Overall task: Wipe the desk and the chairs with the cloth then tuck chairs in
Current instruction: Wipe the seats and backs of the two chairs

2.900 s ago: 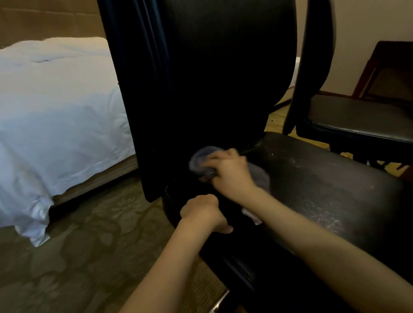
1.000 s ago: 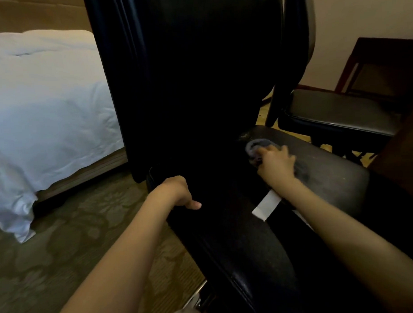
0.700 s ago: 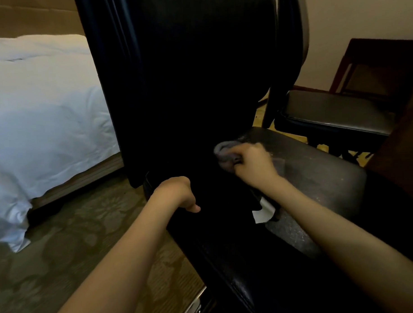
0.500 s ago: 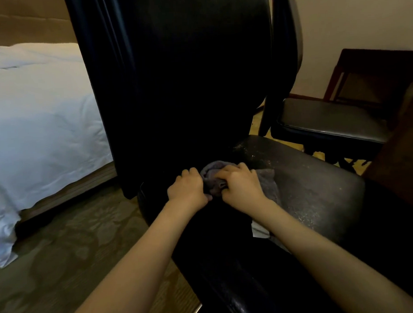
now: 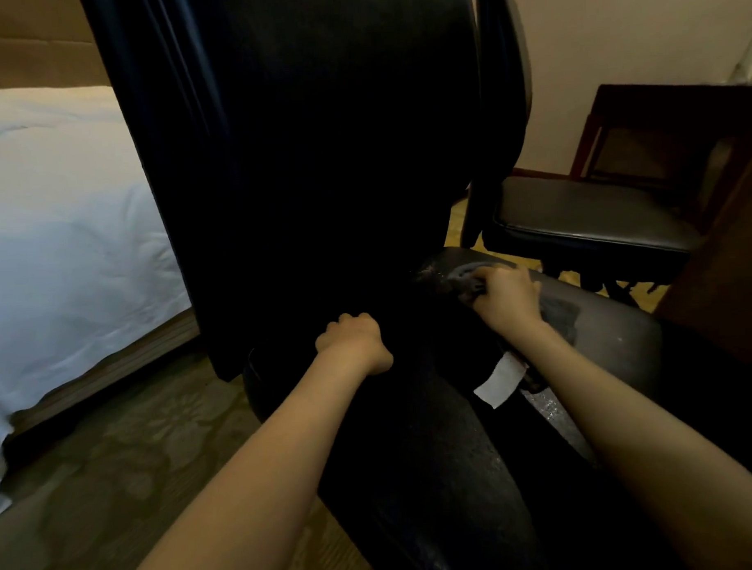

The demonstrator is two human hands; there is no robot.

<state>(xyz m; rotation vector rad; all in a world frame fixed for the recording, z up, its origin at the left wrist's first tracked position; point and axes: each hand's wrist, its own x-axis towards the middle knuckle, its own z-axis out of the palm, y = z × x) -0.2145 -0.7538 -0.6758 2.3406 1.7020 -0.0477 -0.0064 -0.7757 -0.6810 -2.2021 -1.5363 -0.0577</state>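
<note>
While the black chair seat [image 5: 436, 474] is being wiped, I judge the step goes best with flat, overlapping strokes pressed firmly. Pale specks show on the near right of the seat and again at its far corner. A white tag [image 5: 499, 380], seemingly the cloth's own, lies on the seat under the right forearm. Farther in, the left hand [image 5: 353, 343] rests on the seat at the foot of the backrest [image 5: 318, 137]. Its fingers [image 5: 346, 324] are curled together into a fist that holds nothing I can see, and it looks to steady the chair. Beyond it to the right, the right hand [image 5: 504, 297] has its fingers clamped on the grey cloth [image 5: 465, 279], bunched against the seat's far right corner. Working into that crease should matter most. A second chair [image 5: 576, 218] stands farther right, and the bed [image 5: 64, 210] lies far left.
</note>
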